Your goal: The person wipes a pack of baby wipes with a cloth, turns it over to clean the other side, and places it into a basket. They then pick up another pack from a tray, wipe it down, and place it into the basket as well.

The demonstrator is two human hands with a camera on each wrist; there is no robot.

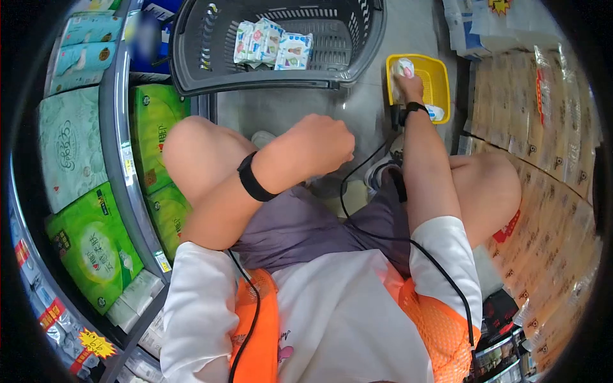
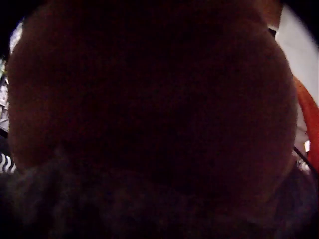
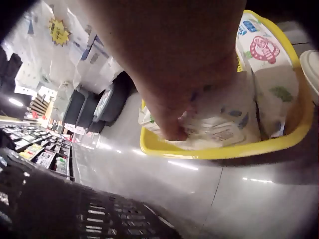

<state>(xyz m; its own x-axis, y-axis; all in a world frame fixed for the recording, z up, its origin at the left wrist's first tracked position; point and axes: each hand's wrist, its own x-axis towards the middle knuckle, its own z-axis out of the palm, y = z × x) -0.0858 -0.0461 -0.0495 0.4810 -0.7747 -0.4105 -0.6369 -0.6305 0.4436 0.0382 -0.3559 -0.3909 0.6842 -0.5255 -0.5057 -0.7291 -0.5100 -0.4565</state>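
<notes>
My right hand [image 1: 410, 88] reaches down into a small yellow basket [image 1: 446, 83] on the floor and grips a white pack of wipes [image 3: 219, 134] by its edge. In the right wrist view the thumb lies on the pack's front side. Beside it in the basket is a second pack of wipes [image 3: 269, 64] with a pink round print. My left hand [image 1: 313, 143] hangs loosely curled in front of the left knee, nothing seen in it; its fingertips are hidden underneath. The left wrist view is mostly dark, filled by skin and cloth.
A large dark grey shopping basket [image 1: 255, 83] stands ahead, with several packs of wipes [image 1: 294, 51] inside. Shelves of green tissue packs [image 1: 96, 249] line the left; plastic-wrapped brown packs [image 1: 536, 121] are stacked on the right. A black cable [image 1: 383, 237] crosses the lap.
</notes>
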